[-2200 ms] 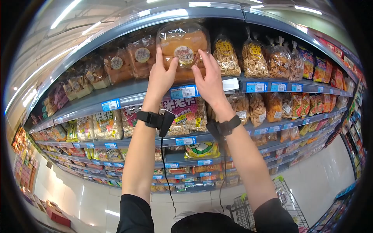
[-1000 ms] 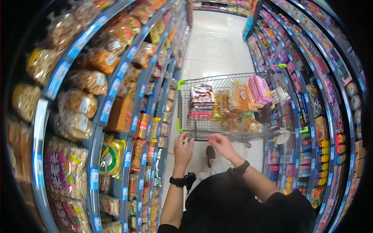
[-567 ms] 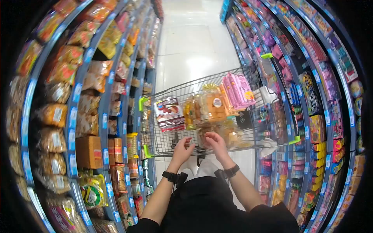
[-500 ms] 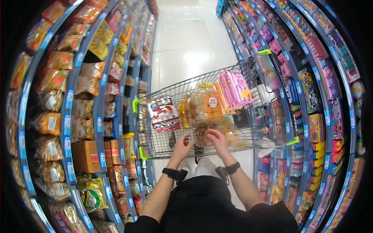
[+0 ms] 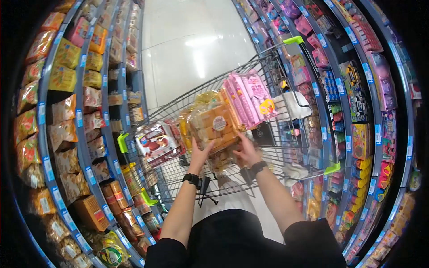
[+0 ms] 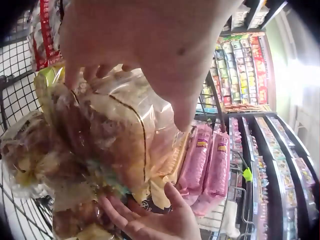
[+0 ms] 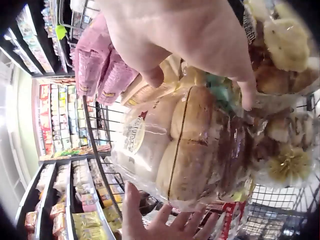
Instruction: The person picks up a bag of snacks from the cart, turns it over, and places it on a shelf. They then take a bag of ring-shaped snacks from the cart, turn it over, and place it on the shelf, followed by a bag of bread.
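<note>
A clear bag of bread rolls with a round label lies among the goods in the wire shopping cart. At its near left corner is my left hand, fingers extended along the bag. My right hand reaches to the near right corner, thumb and fingers spread. In the right wrist view, the bread bag lies between the two hands, with the left fingers stretched out at its edge. In the left wrist view, the left hand covers part of the bag.
Pink packs lie beyond the bread, and a white and dark red packet lies to its left. More bagged food is below the right hand. Stocked shelves line the left side, others the right.
The view has turned from the shelf, where both hands touched a bread bag, to the cart. Over the last half second both hands have moved forward to the bread bag in the cart.
</note>
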{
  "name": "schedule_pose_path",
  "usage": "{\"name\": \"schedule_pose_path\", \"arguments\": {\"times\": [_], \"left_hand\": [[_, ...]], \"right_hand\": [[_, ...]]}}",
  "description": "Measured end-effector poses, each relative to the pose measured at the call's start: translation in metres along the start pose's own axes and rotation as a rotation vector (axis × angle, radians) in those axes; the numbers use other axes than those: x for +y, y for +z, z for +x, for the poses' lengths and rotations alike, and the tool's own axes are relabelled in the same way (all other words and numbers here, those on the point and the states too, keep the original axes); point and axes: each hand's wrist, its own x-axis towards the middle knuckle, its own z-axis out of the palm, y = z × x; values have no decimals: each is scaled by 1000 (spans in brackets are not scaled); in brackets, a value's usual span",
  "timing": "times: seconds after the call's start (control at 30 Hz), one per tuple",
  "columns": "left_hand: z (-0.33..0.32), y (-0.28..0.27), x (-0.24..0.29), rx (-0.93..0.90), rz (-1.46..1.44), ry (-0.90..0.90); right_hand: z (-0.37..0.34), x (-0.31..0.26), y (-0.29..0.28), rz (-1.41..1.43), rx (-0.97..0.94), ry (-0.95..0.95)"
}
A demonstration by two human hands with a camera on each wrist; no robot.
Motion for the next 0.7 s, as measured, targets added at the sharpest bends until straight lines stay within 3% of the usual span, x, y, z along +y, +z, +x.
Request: {"name": "schedule_pose_path", "arguments": {"times": [0.17,0.3,0.33,0.4,0.47,0.53,0.57,0.63,0.7], "left_hand": [[23,19,-18,-39,-48,69],[29,19,-22,2,-58,48],[30,16,-21,-40,-115,-42],[28,5,-17,-79,-170,-125],[27,-10,-11,-286,-414,-294],[19,-24,-13,-291,-453,-356],[12,-31,-16,-303,-492,-430],[-13,-45,-9,-341,-565,-380],[-43,-65,-3,-389,-639,-326]], "right_hand": [[20,19,12,74,-10,7],[18,24,27,47,61,-19],[15,21,26,53,61,-20],[3,10,21,73,-100,-44],[-20,-4,20,119,-125,-13],[-57,-14,14,62,-349,-70],[-54,-4,3,48,-365,-68],[-34,21,-18,36,-302,110],[-56,19,-10,-23,-412,127]]}}
